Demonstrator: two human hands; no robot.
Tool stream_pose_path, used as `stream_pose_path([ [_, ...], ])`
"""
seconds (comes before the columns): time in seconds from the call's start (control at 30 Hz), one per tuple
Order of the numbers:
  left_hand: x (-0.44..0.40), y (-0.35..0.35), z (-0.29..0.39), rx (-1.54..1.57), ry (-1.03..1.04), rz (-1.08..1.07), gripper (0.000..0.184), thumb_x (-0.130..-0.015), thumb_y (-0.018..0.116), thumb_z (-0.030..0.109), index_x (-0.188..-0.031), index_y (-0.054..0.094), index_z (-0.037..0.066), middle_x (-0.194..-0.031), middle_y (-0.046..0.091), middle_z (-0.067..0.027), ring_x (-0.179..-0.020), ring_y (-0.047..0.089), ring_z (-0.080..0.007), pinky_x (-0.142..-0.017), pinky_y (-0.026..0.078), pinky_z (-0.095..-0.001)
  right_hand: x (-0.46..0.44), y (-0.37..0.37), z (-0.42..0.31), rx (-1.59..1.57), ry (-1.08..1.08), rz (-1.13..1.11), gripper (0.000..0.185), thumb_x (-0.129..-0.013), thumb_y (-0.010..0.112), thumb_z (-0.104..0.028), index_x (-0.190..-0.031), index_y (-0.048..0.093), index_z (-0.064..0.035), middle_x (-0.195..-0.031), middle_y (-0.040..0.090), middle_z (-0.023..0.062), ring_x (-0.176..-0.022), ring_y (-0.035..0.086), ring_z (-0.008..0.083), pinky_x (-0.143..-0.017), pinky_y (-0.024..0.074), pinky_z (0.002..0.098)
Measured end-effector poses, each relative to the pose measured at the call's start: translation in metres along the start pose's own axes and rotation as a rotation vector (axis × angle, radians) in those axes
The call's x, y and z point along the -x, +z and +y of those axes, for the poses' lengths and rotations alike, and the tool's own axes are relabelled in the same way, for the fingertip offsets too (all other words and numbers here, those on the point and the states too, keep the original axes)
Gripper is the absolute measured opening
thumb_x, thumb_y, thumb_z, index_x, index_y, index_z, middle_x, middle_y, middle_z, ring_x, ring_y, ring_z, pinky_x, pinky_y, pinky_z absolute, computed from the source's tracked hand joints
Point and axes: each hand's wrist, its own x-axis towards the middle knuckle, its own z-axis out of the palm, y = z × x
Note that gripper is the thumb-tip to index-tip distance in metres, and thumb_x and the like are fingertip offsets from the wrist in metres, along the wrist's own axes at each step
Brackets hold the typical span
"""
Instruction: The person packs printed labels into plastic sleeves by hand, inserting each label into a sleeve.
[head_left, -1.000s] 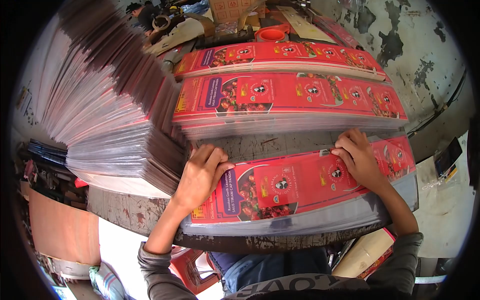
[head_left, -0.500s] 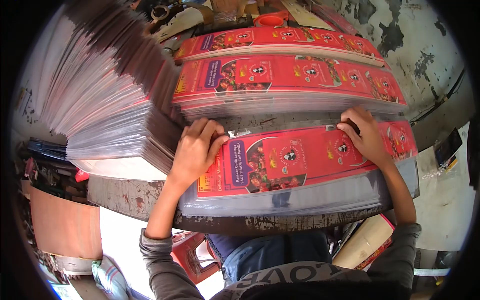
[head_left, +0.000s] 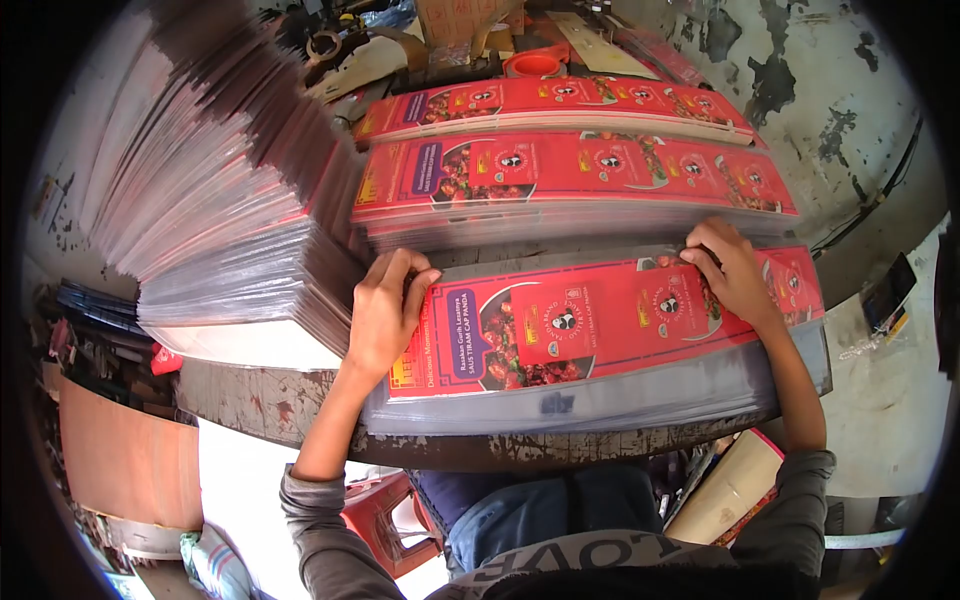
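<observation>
A long red printed strip (head_left: 545,335) with food pictures lies over a pile of clear plastic sleeves (head_left: 600,400) at the table's near edge. My left hand (head_left: 385,310) pinches the strip's upper left corner between thumb and fingers. Towards the right end, my right hand (head_left: 728,268) has its fingers bent and closed at the upper edge of the same strip. Whether the strip is inside a sleeve or on top of one I cannot tell.
Behind the strip stand a stack of similar red strips (head_left: 600,168) and another stack (head_left: 560,100). A tall fanned pile of sleeved sheets (head_left: 230,250) leans at the left. Farther back are a red tape roll (head_left: 533,64) and a cardboard box (head_left: 462,25). The worn round table edge (head_left: 250,405) curves near me.
The strip has slid slightly left and towards me, with my left hand moving along. A shiny patch by its upper left corner no longer shows. The view has tilted a little upwards.
</observation>
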Motion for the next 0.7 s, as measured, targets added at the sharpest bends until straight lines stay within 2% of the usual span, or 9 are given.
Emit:
stream_pose_path([
  [0.07, -0.001, -0.002, 0.000, 0.018, -0.001, 0.046, 0.012, -0.081, 0.063, 0.002, -0.086, 0.052, -0.001, -0.081, 0.058, -0.0146, -0.070, 0.059, -0.0309, -0.064, 0.048, -0.0367, 0.000, -0.003, 0.000, -0.011, 0.027, 0.034, 0.011, -0.082, 0.059, -0.008, -0.081, 0.051, -0.0008, -0.078, 0.051, 0.0117, -0.076, 0.051, 0.0299, -0.073, 0.0391, 0.0367],
  [0.17, -0.001, -0.006, 0.002, 0.078, -0.043, 0.182, 0.021, -0.080, 0.064, 0.003, -0.096, 0.051, -0.001, -0.094, 0.059, -0.0162, -0.081, 0.059, -0.0297, -0.072, 0.048, -0.0364, -0.002, -0.012, 0.004, -0.008, -0.115, 0.218, 0.009, -0.082, 0.059, -0.008, -0.082, 0.053, -0.0010, -0.081, 0.053, 0.0118, -0.077, 0.051, 0.0295, -0.073, 0.0391, 0.0366],
  [0.23, -0.005, -0.010, 0.011, -0.118, 0.272, 0.407, 0.034, -0.081, 0.065, 0.006, -0.108, 0.048, -0.002, -0.112, 0.053, -0.0201, -0.098, 0.055, -0.0335, -0.083, 0.045, -0.0387, -0.003, -0.022, 0.008, 0.115, -0.041, 0.348, 0.009, -0.083, 0.059, -0.007, -0.084, 0.054, -0.0005, -0.082, 0.054, 0.0118, -0.078, 0.052, 0.0286, -0.073, 0.0393, 0.0360],
  [0.27, -0.001, -0.010, 0.009, -0.063, 0.263, 0.349, 0.043, -0.080, 0.065, 0.008, -0.116, 0.043, -0.002, -0.122, 0.046, -0.0233, -0.111, 0.047, -0.0378, -0.092, 0.040, -0.0418, -0.007, -0.025, 0.011, 0.092, -0.005, 0.384, 0.010, -0.083, 0.059, -0.008, -0.085, 0.054, 0.0001, -0.082, 0.055, 0.0121, -0.078, 0.052, 0.0290, -0.073, 0.0393, 0.0355],
  [0.4, 0.001, -0.003, 0.012, -0.119, 0.286, 0.223, 0.032, -0.081, 0.063, 0.008, -0.109, 0.051, -0.001, -0.125, 0.046, -0.0196, -0.113, 0.048, -0.0358, -0.094, 0.039, -0.0414, -0.031, -0.018, 0.023, 0.085, 0.043, 0.412, 0.010, -0.083, 0.059, -0.008, -0.085, 0.054, -0.0005, -0.080, 0.054, 0.0123, -0.077, 0.053, 0.0286, -0.072, 0.0399, 0.0355],
  [0.47, 0.003, 0.001, 0.012, -0.182, 0.252, 0.133, 0.035, -0.079, 0.065, 0.008, -0.110, 0.051, 0.000, -0.126, 0.047, -0.0159, -0.114, 0.047, -0.0342, -0.097, 0.037, -0.0432, -0.048, -0.012, 0.025, -0.040, 0.161, 0.264, 0.011, -0.084, 0.059, -0.010, -0.084, 0.053, -0.0012, -0.078, 0.054, 0.0126, -0.074, 0.053, 0.0300, -0.069, 0.0407, 0.0363],
  [0.5, 0.003, 0.003, 0.010, -0.194, 0.244, 0.080, 0.035, -0.078, 0.065, 0.008, -0.110, 0.052, 0.001, -0.127, 0.046, -0.0150, -0.115, 0.046, -0.0342, -0.098, 0.036, -0.0441, -0.057, -0.008, 0.027, -0.040, 0.160, 0.264, 0.011, -0.084, 0.059, -0.010, -0.084, 0.053, -0.0012, -0.078, 0.054, 0.0126, -0.074, 0.053, 0.0300, -0.069, 0.0407, 0.0363],
  [0.57, 0.002, 0.005, 0.006, -0.229, 0.229, 0.087, 0.036, -0.078, 0.065, 0.008, -0.111, 0.051, 0.001, -0.129, 0.046, -0.0148, -0.117, 0.045, -0.0348, -0.099, 0.034, -0.0453, -0.076, 0.001, 0.033, 0.110, -0.041, 0.268, 0.012, -0.085, 0.059, -0.012, -0.083, 0.053, -0.0014, -0.078, 0.056, 0.0136, -0.074, 0.054, 0.0318, -0.068, 0.0413, 0.0380],
  [0.7, 0.001, 0.005, 0.001, -0.353, 0.178, 0.123, 0.044, -0.079, 0.064, 0.010, -0.118, 0.048, 0.003, -0.134, 0.042, -0.0160, -0.125, 0.039, -0.0364, -0.104, 0.030, -0.0488, -0.104, 0.023, 0.044, 0.171, -0.035, 0.251, 0.015, -0.084, 0.060, -0.015, -0.081, 0.053, -0.0014, -0.081, 0.058, 0.0141, -0.076, 0.055, 0.0336, -0.068, 0.0417, 0.0398],
])
